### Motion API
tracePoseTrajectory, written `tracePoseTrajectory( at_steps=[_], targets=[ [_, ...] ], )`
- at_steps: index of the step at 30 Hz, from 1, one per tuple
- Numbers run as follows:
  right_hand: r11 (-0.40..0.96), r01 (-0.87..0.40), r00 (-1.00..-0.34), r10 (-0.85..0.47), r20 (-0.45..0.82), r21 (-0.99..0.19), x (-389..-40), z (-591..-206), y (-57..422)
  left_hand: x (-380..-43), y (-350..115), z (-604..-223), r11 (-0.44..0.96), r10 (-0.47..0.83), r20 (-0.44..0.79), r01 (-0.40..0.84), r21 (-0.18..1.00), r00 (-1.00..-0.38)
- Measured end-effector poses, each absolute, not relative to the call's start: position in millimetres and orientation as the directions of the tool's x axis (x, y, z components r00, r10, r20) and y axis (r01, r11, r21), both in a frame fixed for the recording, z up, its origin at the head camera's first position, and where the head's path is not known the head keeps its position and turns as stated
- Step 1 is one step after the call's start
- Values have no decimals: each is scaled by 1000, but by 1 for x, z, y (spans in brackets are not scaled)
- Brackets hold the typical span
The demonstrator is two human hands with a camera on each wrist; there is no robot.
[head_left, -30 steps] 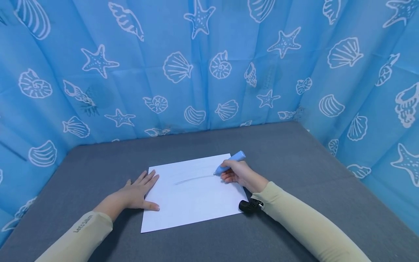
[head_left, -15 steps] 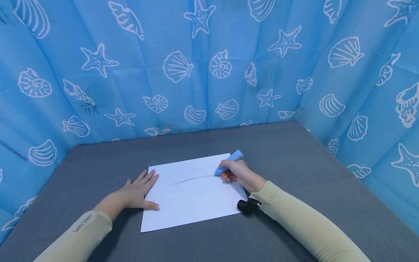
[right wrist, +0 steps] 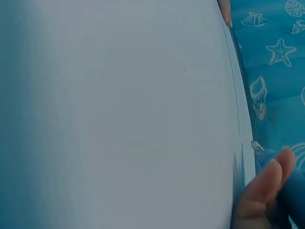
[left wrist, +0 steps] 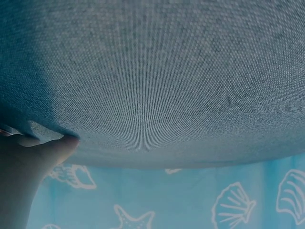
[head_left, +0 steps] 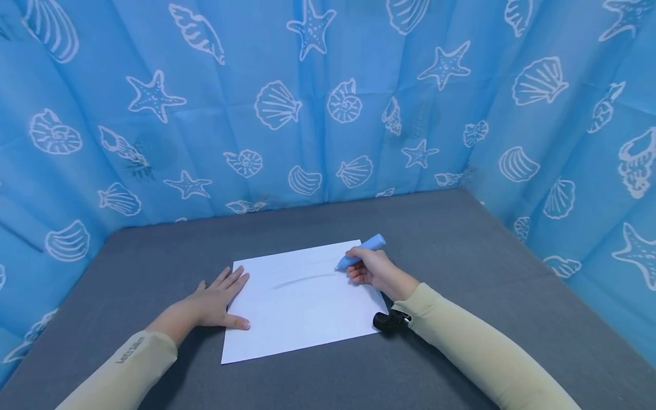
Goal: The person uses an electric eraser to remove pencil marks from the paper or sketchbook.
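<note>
A white sheet of paper (head_left: 302, 319) lies on the grey cloth, with a faint grey-blue line (head_left: 302, 279) running across its upper half. My left hand (head_left: 215, 304) rests flat with fingers spread over the sheet's left edge; the left wrist view has part of that hand (left wrist: 33, 160) at its left side. Near the right edge, my right hand (head_left: 371, 270) grips a thick light-blue pen (head_left: 366, 248) between thumb and fingers. The pen's pale tip (right wrist: 256, 147) points down-left, just past the line's right end. Its barrel is partly hidden behind the fingers.
Grey cloth (head_left: 287, 228) covers the table around the paper. A blue curtain (head_left: 215, 131) with white shells and starfish hangs behind and at both sides. A small black device (head_left: 386, 322) on the right wrist overlaps the paper's lower right corner.
The pen tip has shifted slightly up the sheet, away from the line's right end, and the pen leans a little further right. The left hand keeps its place.
</note>
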State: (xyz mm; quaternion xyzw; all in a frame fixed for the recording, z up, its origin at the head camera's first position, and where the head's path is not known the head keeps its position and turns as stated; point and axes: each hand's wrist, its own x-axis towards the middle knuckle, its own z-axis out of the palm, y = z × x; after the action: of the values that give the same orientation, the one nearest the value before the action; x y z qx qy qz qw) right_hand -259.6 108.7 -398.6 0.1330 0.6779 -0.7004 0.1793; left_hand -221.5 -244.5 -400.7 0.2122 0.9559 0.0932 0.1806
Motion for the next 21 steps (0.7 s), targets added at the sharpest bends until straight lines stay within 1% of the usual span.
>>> tracePoseTrajectory(
  at_steps=[5, 8, 11, 16, 21],
  targets=[
    [14, 431, -898, -87, -431, -902, -261, -399, 112, -222, -243, -402, 897, 432, -312, 368, 246, -846],
    [36, 434, -898, -68, -435, -900, -262, -399, 111, -223, -244, -402, 898, 430, -312, 368, 240, -847],
    [40, 434, -899, -49, -435, -900, -262, -399, 110, -223, -243, -403, 898, 431, -312, 367, 243, -847],
    [38, 422, -904, -57, -424, -906, -261, -400, 109, -222, -242, -402, 898, 430, -312, 365, 247, -847],
    [108, 423, -898, -82, -432, -900, -262, -399, 107, -222, -244, -402, 895, 433, -305, 366, 254, -848]
  ],
)
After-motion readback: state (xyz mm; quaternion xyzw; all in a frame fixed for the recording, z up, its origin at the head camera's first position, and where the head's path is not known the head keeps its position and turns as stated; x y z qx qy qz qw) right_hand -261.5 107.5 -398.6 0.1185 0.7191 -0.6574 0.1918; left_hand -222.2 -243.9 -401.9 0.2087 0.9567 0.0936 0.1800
